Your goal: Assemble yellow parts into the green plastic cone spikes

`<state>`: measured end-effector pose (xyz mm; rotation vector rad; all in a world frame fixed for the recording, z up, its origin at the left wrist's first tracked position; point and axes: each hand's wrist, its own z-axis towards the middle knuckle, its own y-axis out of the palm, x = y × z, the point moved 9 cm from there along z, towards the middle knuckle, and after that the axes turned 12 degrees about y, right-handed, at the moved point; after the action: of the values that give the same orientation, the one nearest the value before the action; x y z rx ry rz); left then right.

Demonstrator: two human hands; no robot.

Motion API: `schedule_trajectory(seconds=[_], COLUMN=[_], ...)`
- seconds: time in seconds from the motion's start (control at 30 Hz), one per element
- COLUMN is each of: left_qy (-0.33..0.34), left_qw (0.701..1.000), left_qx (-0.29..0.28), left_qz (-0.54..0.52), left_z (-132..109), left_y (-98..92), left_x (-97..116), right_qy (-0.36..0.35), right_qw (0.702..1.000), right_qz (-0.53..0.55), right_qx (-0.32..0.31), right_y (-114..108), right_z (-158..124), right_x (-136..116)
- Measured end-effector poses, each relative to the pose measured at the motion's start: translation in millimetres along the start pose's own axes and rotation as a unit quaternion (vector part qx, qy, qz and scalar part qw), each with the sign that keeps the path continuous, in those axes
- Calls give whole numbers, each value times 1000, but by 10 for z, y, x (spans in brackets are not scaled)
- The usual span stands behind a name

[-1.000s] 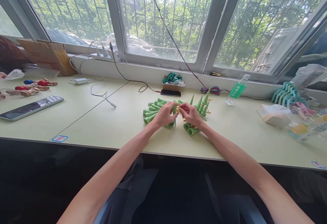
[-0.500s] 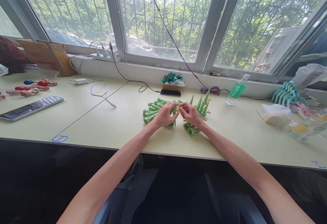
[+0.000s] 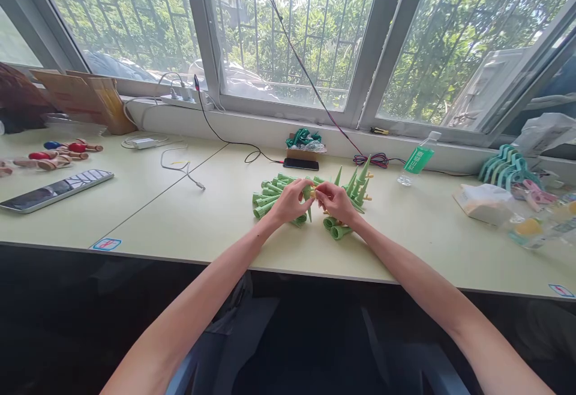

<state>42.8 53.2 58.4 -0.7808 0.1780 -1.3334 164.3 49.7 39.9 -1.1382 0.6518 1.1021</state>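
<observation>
My left hand (image 3: 290,204) is closed on a green pointed cone (image 3: 309,212), whose tip sticks out below the fingers. Against it, my right hand (image 3: 335,203) pinches a small yellow piece (image 3: 313,193) with thumb and forefinger. The two hands nearly touch, so how the cone and the piece meet is mostly hidden. Several green hollow cones (image 3: 265,209) lie in a pile beside and behind my left hand. Right of my right hand, more green cones (image 3: 361,186) stand point up with yellow pegs among them. Green cones (image 3: 341,232) also lie under my right wrist, open ends toward me.
A black phone (image 3: 300,164) lies before a small box with green wrapping (image 3: 305,138). A bottle (image 3: 417,159) leans at the right, near a tissue pack (image 3: 482,203) and hangers (image 3: 506,167). Leftward are a cable (image 3: 182,170), a tablet (image 3: 58,191) and wooden toys (image 3: 67,153).
Both hands stay in almost the same place. The yellow piece and the right fingertips have shifted very slightly, and the cone's tip has swung a little to the right.
</observation>
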Motion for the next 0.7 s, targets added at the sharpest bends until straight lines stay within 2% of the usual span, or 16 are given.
schedule_trajectory(seconds=[0.33,0.57,0.7], left_qy=[-1,-43,-46], left_qw=[1000,998,998], left_qx=[-5,25,23], left_qz=[2,-29,-35], left_z=[-1,12,10], left_y=[-7,-57,-50], left_x=[16,-56,-65], right_qy=[3,-4,-1], right_qw=[999,1000,1000], right_qz=[-42,5,3], right_qx=[11,-2,-1], right_y=[-18,10,9], right_z=[12,8,12], right_x=[44,0,7])
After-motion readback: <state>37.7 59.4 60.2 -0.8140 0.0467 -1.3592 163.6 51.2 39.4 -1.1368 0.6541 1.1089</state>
